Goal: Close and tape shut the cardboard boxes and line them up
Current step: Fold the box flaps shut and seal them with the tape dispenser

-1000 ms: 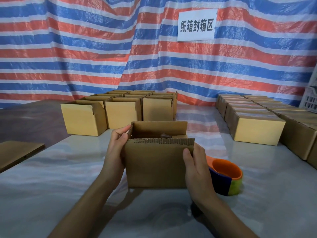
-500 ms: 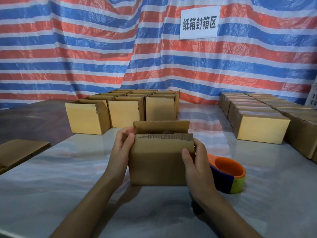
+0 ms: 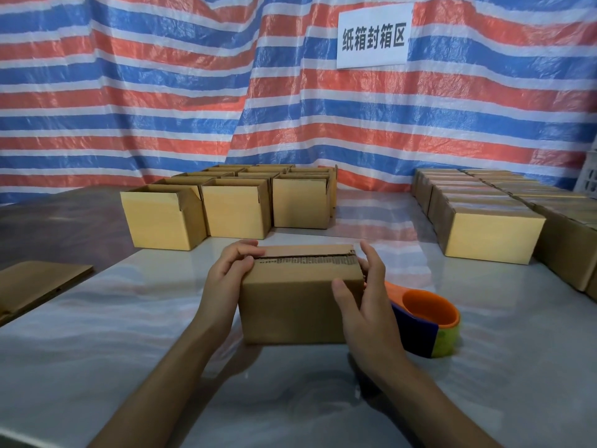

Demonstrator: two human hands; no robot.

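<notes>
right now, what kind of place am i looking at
Likely a carton-sealing packing station: the sign reads carton sealing area, open boxes and closed boxes stand in rows, and a tape dispenser sits beside the box being held.

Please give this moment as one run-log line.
box: top flaps folded down, no tape visible | left hand: grips left top edge | right hand: grips right side | tape dispenser: on table, right of box
</notes>
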